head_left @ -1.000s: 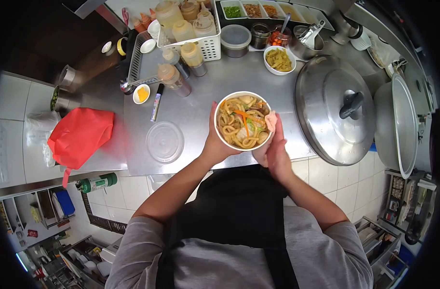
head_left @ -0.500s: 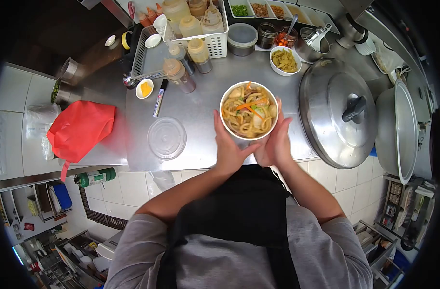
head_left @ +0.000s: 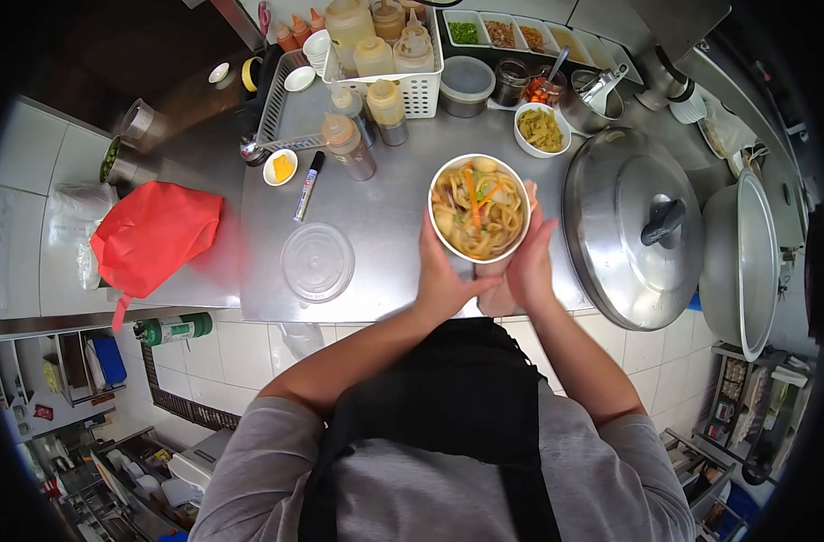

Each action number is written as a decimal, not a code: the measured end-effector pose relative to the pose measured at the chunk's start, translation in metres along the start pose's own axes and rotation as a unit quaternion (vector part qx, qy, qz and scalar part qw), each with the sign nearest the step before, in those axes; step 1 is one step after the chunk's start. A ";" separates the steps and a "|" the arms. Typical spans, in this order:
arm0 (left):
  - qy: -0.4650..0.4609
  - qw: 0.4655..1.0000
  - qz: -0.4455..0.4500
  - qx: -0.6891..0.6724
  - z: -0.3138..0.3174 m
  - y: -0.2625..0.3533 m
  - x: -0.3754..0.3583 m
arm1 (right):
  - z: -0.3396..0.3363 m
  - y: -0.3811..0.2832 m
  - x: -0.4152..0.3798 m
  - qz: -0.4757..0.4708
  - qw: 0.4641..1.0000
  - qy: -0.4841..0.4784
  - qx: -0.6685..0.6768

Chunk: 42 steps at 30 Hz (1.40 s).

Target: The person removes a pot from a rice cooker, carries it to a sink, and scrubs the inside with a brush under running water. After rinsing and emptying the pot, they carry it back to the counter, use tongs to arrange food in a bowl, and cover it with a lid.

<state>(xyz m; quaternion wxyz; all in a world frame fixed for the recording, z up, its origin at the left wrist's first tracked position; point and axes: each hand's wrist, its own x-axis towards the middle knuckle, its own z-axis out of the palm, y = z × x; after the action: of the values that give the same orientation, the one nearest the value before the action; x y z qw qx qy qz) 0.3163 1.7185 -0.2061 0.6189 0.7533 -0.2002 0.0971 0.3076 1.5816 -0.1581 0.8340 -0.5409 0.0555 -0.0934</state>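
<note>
A white round bowl of noodles with carrot strips (head_left: 479, 210) is held up over the steel counter (head_left: 394, 203) near its front edge. My left hand (head_left: 442, 275) wraps the bowl's left side, its thumb pointing right below the rim. Around the right and lower side curves my right hand (head_left: 531, 264); some of its fingers are hidden by the bowl. To the left on the counter lie a clear round lid (head_left: 317, 262) and a marker with a black cap (head_left: 309, 188).
A large metal pot lid (head_left: 633, 226) stands on the right beside a big pot (head_left: 750, 266). Squeeze bottles (head_left: 347, 147), a white basket (head_left: 421, 95) and a bowl of pickled greens (head_left: 543, 130) are behind. A red bag (head_left: 154, 237) lies at left.
The bowl has turned in my hands, so the carrot strips lie at a different angle. In the view, bowl and hands sit slightly farther right; the whole counter scene has shifted a little too.
</note>
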 end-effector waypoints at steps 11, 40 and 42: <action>-0.142 0.977 -0.114 -0.108 -0.022 -0.023 0.051 | 0.009 0.005 -0.007 0.011 0.995 0.046 0.091; 0.081 0.995 -0.058 0.014 0.002 -0.003 -0.019 | 0.000 0.010 0.005 -0.006 0.998 -0.042 0.040; 0.039 0.997 -0.066 0.004 -0.022 -0.020 -0.016 | -0.008 -0.005 0.033 0.038 0.995 -0.051 0.080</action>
<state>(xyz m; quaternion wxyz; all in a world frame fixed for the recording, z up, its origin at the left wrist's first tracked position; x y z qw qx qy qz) 0.3124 1.7464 -0.2261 0.6282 0.7631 -0.1249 0.0860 0.3379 1.5654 -0.1563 0.8791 -0.4743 0.0261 -0.0380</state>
